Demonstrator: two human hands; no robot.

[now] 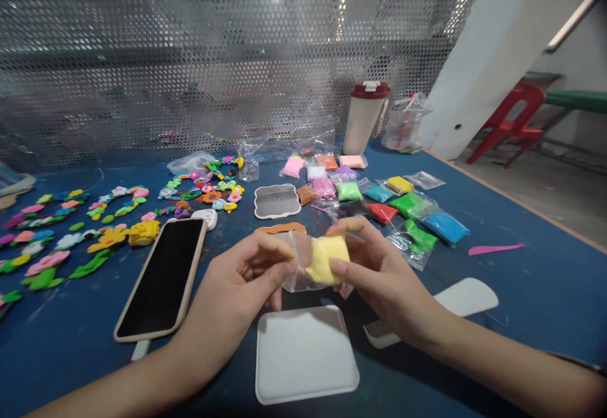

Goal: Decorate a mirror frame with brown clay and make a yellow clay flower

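On a blue tabletop (478, 317) backed by a perforated metal screen (208, 57), the left hand (251, 285) pinches the clear end of a small plastic bag of yellow clay (328, 260), while the right thumb and fingers grip its filled end. The bag is held above a white rounded tray (306, 355). A red plastic chair (512, 121) stands on the floor beyond the table's right edge, past a pale slanted pillar (484, 45).

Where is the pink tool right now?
The pink tool lies on the right in the head view, just beyond the white comb and beside the blue packet.
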